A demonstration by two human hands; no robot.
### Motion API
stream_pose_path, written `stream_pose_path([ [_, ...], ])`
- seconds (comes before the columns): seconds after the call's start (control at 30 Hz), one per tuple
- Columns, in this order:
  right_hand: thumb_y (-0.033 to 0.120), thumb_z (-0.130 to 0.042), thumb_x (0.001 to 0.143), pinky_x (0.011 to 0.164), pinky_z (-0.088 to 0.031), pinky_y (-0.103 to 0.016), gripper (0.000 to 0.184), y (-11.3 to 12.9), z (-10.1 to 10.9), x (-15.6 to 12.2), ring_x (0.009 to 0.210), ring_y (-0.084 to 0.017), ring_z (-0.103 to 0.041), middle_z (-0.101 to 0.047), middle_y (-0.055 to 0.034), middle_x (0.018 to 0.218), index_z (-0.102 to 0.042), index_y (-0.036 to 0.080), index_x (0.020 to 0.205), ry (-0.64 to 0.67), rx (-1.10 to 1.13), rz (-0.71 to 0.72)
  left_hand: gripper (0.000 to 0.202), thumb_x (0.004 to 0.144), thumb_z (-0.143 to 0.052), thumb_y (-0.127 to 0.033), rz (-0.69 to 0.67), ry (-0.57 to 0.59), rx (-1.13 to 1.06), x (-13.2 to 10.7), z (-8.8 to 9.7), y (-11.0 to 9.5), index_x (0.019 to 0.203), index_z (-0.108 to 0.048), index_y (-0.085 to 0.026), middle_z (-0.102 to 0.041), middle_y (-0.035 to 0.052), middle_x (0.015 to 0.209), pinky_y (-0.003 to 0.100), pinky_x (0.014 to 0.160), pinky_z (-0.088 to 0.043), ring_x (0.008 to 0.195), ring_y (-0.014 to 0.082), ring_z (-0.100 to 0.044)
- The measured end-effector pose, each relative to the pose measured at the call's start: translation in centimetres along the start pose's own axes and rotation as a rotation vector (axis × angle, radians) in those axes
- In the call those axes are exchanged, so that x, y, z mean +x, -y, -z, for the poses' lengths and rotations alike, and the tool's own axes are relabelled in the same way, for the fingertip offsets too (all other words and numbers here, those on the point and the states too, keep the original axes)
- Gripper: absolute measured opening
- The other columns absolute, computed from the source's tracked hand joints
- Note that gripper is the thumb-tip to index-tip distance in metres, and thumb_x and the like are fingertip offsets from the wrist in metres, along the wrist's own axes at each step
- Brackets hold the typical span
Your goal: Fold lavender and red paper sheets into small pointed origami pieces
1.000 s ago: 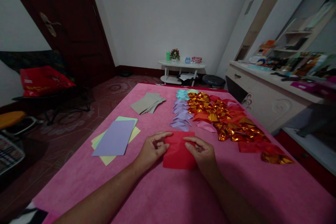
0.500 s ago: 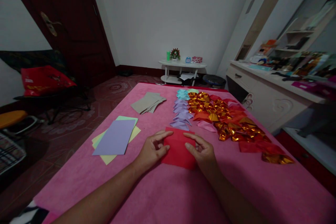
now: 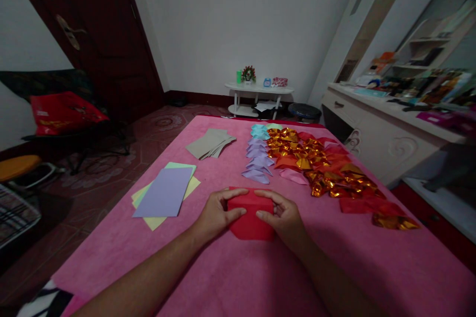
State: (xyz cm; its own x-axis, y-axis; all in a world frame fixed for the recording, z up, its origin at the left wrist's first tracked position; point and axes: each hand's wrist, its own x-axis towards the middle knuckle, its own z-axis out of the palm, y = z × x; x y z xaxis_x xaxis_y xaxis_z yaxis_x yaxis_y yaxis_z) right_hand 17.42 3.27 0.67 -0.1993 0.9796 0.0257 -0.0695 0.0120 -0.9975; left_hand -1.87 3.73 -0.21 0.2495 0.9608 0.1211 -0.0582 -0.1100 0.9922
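A sheet of red paper (image 3: 251, 225) lies low in the middle, with its far part bent up into a fold. On its left side my left hand (image 3: 219, 210) pinches that fold between thumb and fingers. My right hand (image 3: 284, 213) grips the right side the same way, thumb on the near face and fingers over the top. Just beyond the paper runs a row of folded lilac paper pieces (image 3: 256, 161). Shiny gold and red folded pieces (image 3: 320, 190) spread to the right of that row.
Lilac, green and yellow sheets (image 3: 163, 193) are stacked on the pink cloth (image 3: 111, 257) at left. Grey sheets (image 3: 210, 143) fan out farther back. A white side table (image 3: 256, 89) stands by the wall, and a cluttered dresser (image 3: 386, 129) borders the right.
The far part of the red paper has been bent up and toward me. Both hands have drawn slightly closer together, their thumbs now on the raised fold.
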Motion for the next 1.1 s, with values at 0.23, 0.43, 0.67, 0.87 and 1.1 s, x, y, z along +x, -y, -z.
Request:
stream_pose_path([
  [0.23,0.021,-0.072,0.064,0.074,-0.055,-0.030,0.036,0.1,0.0,0.0,0.088,-0.021,-0.065,-0.067,-0.0064,0.102,-0.071,0.020,0.100,-0.041,-0.083,0.045,0.032,0.063,-0.078,-0.025,0.011,-0.106,0.076,0.0,-0.4,-0.9,0.093,-0.074,-0.014,-0.069,0.0084,0.086,0.024,0.065,-0.049,0.073,0.0160,-0.061],
  [0.43,0.023,-0.070,0.068,0.075,-0.054,-0.030,0.031,0.0,0.2,0.1,0.088,-0.022,-0.065,-0.068,-0.0065,0.098,-0.073,0.021,0.098,-0.066,-0.189,0.116,0.035,0.057,-0.083,-0.027,0.117,-0.125,-0.100,-0.1,-0.5,-1.1,0.086,-0.074,-0.011,-0.071,0.0082,0.082,0.025,0.063,-0.050,0.067,0.0157,-0.063],
  [0.67,0.022,-0.067,0.072,0.070,-0.051,-0.027,0.023,0.2,0.2,0.1,0.079,-0.018,-0.062,-0.067,-0.0041,0.085,-0.075,0.022,0.094,-0.117,-0.325,0.252,0.033,0.056,-0.083,-0.026,0.158,-0.122,-0.155,-0.1,-0.6,-0.9,0.084,-0.074,-0.011,-0.073,0.0074,0.080,0.023,0.061,-0.050,0.064,0.0140,-0.063],
  [0.87,0.020,-0.068,0.070,0.069,-0.052,-0.028,0.027,0.5,0.1,-0.1,0.080,-0.019,-0.063,-0.067,-0.0043,0.086,-0.074,0.022,0.096,-0.110,-0.360,0.292,0.034,0.056,-0.083,-0.026,0.179,-0.130,-0.181,-0.1,-0.4,-0.6,0.086,-0.074,-0.011,-0.073,0.0072,0.078,0.024,0.061,-0.050,0.062,0.0143,-0.064],
  [1.1,0.021,-0.062,0.075,0.077,-0.052,-0.032,0.025,-0.1,0.3,0.1,0.087,-0.021,-0.065,-0.070,-0.0055,0.094,-0.072,0.022,0.098,-0.147,-0.547,0.298,0.038,0.053,-0.085,-0.025,0.217,-0.147,-0.239,0.1,-0.4,-0.8,0.087,-0.074,-0.011,-0.073,0.0076,0.077,0.024,0.061,-0.050,0.061,0.0136,-0.064],
])
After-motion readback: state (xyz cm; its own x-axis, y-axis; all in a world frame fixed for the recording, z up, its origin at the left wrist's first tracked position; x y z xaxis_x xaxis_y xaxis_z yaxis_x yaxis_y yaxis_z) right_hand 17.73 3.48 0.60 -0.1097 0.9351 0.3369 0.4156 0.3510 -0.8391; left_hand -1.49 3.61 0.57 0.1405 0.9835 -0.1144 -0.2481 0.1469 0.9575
